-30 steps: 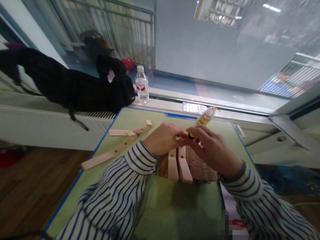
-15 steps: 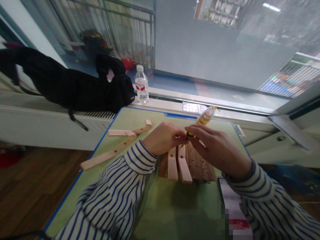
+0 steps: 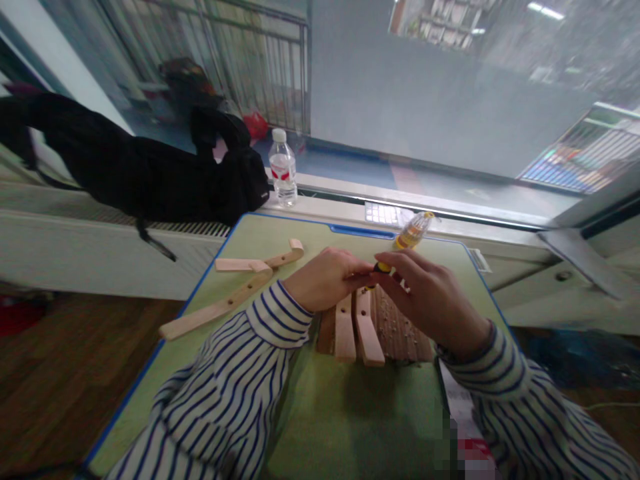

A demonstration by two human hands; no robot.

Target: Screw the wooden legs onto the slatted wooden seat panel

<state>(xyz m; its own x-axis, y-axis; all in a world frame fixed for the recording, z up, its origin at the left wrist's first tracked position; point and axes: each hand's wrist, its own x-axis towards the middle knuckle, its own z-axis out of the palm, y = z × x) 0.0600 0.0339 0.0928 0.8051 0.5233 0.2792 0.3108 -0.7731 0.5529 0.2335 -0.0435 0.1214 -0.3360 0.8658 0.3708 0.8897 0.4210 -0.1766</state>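
Between my hands is a small black-and-yellow piece, mostly covered by fingers; its exact kind does not show. My right hand pinches it from the right. My left hand is closed, its fingertips meeting the black end, and a speck of yellow shows beneath them. Under the hands, two pale bent wooden strips with holes, a left strip and a right strip, lie on a brown wooden board dotted with small pale bits. Their far ends are hidden by my hands.
Two more drilled wooden strips, a long one and another, lie on the green table. A clear-and-yellow bottle-like item is behind my right hand. A water bottle and black bag are on the sill.
The black-and-yellow piece has shifted slightly to the right and up between my fingers. My right hand and forearm have moved a little; the left hand is nearly still.
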